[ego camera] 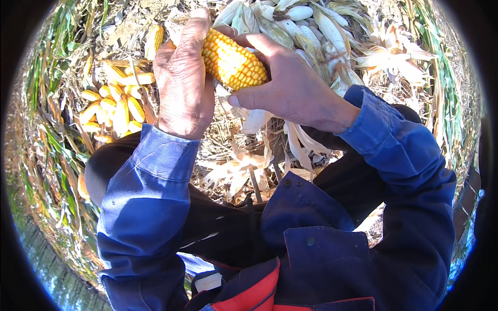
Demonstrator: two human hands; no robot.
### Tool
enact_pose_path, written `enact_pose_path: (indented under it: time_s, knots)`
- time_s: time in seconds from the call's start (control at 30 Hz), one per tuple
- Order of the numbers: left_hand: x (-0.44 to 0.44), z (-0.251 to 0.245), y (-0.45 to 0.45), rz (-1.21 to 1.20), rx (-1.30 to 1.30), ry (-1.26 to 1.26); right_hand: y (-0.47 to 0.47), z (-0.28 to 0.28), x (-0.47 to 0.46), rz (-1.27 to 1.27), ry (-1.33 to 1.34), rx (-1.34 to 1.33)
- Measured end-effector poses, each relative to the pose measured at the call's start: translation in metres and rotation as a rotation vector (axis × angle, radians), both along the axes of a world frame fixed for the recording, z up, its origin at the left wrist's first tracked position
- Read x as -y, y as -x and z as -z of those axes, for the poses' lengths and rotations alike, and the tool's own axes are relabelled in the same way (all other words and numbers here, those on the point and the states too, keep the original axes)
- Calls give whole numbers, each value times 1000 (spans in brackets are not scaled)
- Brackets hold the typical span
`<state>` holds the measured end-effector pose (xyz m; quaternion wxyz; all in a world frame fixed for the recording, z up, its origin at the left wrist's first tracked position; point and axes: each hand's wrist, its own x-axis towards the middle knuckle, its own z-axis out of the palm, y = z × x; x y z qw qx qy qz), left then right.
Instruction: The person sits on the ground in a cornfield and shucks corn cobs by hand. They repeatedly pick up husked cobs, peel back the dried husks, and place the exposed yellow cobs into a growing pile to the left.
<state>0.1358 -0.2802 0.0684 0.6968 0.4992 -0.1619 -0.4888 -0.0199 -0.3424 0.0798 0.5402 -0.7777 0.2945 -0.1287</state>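
Note:
A husked ear of yellow corn [231, 60] is held between my two hands, tilted, with its rounded end toward the lower right. My left hand [183, 77] grips its upper left end, the thumb pointing up along it. Around the other end curls my right hand [291, 77], its thumb below the ear and its fingers behind. The far side of the ear and most of my fingertips are hidden. Below the hands, pale loose corn husks [249, 159] lie on the ground between my legs.
A pile of husked yellow ears [116, 101] lies at left, with a separate ear [157, 38] above it. Ears still in husks [311, 35] are heaped at the upper right. Opened dry husks [393, 54] lie beside that heap. Green and dry corn stalks [58, 128] line both sides.

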Motion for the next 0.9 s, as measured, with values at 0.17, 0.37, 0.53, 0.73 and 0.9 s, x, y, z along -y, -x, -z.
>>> enact_pose_path:
  time_s: [0.17,0.37,0.53,0.73,0.9]
  knots:
    - [1,-3,-10,-121,38,52,1,8,4,-107,-245,-17]
    - [-1,-7,-15,-15,-21,-65,10,-1,-13,-378,292,-115]
    - [-10,-13,-30,230,648,-188,16,-6,-12,-653,529,-130]
    - [-27,-29,-124,80,1553,-660,49,27,33,-526,652,-446]
    - [-54,-24,-182,137,1834,-908,121,19,152,-58,866,-792]
